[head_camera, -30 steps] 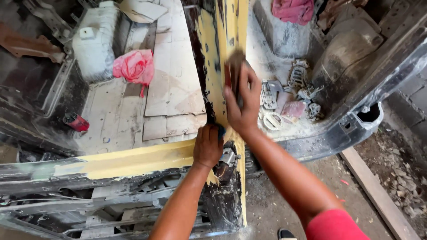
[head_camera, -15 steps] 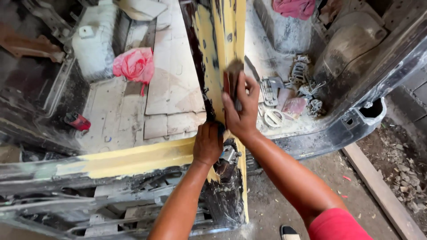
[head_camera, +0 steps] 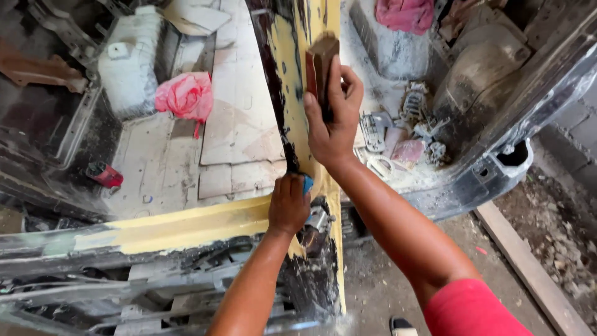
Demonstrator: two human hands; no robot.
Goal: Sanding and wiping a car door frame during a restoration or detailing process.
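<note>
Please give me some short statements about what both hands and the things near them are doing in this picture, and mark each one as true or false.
1. The right hand presses a brown rectangular sanding block against the yellow filler-coated vertical pillar. True.
2. The left hand hangs free, touching nothing. False: it rests where the pillar meets the yellow-coated horizontal sill, with something small and blue at its fingers.
3. A crumpled pink rag lies on the dusty floor panel left of the pillar. True.
4. The small red can stands on top of the sanding block. False: it lies low at the left, far from both hands.
</note>
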